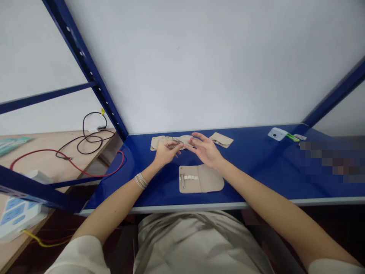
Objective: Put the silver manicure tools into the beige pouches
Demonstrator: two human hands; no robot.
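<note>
fingers (173, 144) of the left hand (166, 153) pinch clippers (178, 140) near the shelf's back edge (228, 126)

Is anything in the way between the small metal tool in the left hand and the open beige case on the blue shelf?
Nothing visible: the left hand pinches the small metal tool just behind the open beige case, and the right hand is off to one side.

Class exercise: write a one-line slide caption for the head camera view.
Left hand pinches a small metal tool beside the open right hand, above a beige pouch on a blue table.
</note>
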